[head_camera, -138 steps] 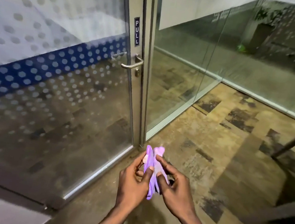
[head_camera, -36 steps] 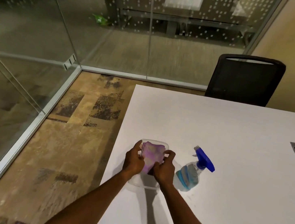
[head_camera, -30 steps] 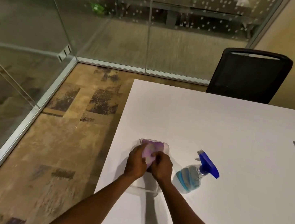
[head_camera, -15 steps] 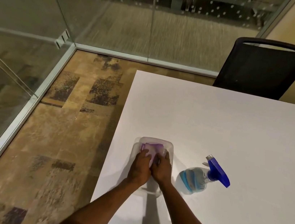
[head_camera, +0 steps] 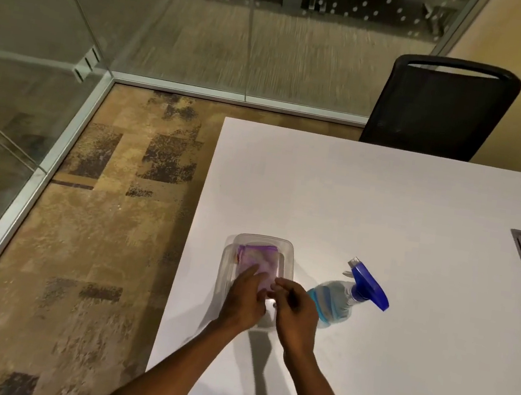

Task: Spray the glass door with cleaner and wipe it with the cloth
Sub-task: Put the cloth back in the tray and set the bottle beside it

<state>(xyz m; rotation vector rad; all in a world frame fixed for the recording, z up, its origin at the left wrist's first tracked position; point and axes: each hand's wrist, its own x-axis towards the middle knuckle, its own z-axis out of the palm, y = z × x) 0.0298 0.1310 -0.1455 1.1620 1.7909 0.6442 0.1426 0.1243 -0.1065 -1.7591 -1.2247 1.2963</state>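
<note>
Purple cloth (head_camera: 258, 260) in clear tub (head_camera: 289, 258); blue-capped bottle (head_camera: 341, 301) of pale blue liquid; white table (head_camera: 398, 233); black chair (head_camera: 439, 108); tan carpet (head_camera: 98, 224) blotched dark brown.

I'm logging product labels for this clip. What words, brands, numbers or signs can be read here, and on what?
None can be read in this view.
Spray bottle: no label or print shows.
Clear container with the purple cloth: no print shows.
Glass wall: only plain dots, no lettering.
</note>
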